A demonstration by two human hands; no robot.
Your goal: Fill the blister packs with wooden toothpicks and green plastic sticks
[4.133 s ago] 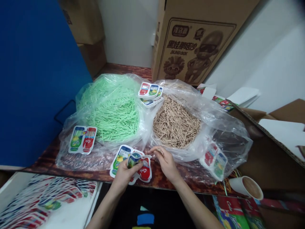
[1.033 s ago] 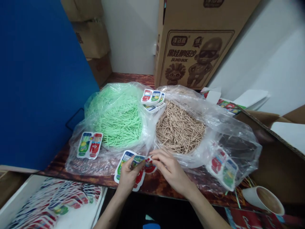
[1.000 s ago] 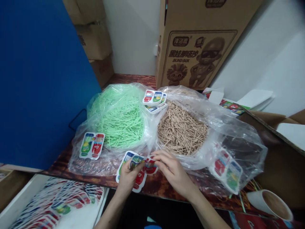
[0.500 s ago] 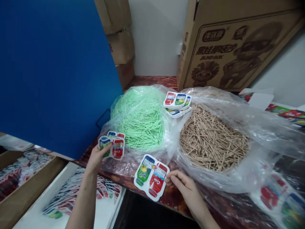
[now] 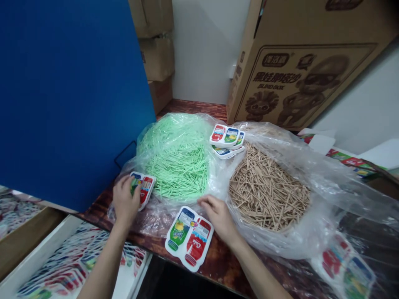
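At the table's left edge, my left hand (image 5: 126, 201) is closed over the left side of a small stack of printed drink-jar packs (image 5: 146, 190). Its fingers cover the green part and leave the red Cola part showing. My right hand (image 5: 220, 214) is above the table with fingers stretched to the left and nothing visible in them. Just below its fingertips, a single pack (image 5: 189, 237) with a green Sprite jar and a red Cola jar lies flat at the front edge. Behind the hands are a clear bag of green sticks (image 5: 183, 166) and a bag of brown sticks (image 5: 269, 193).
More packs (image 5: 227, 136) are piled between the bags. A blue panel (image 5: 68, 91) stands at left, a large carton (image 5: 280, 83) at back right. Below left, a white box (image 5: 67, 226) holds many packs. Another pack (image 5: 344, 265) lies at lower right.
My left hand has brought its packs together into a neater stack. My right hand has moved off the single pack's right edge, up and left. The camera view has shifted slightly.
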